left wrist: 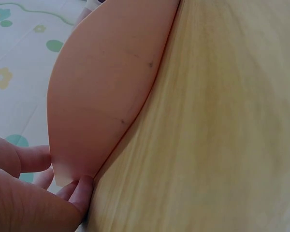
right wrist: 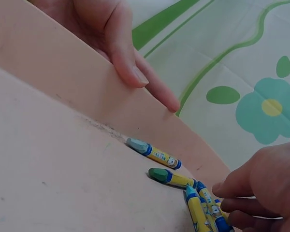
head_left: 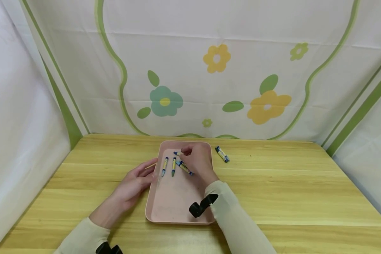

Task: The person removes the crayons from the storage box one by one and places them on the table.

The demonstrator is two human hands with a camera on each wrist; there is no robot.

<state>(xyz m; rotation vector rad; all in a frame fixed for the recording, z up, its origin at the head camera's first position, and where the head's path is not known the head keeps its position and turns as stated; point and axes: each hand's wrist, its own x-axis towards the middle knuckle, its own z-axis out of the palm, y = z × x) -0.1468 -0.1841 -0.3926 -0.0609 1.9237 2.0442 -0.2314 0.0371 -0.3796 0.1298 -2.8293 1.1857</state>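
A pink tray (head_left: 174,201) holds several paper-wrapped crayons. My left hand (head_left: 134,185) grips its left side, the thumb lapping over the rim in the right wrist view and other fingers against the outer wall. Over the tray's far part, my right hand (head_left: 198,160) pinches a crayon (head_left: 176,153) whose dark blue end sticks out past the fingertips. Left of it lie a pale blue crayon (right wrist: 153,152) and a green crayon (right wrist: 171,177), roughly parallel. A teal-tipped crayon (right wrist: 197,210) lies among others near the right fingers, which partly hide the bunch.
On the wooden table (head_left: 289,190), right of the tray's far corner, crayons (head_left: 222,154) lie side by side. A white cloth (head_left: 190,70) with printed flowers stands behind the table, and white cloth also flanks both sides.
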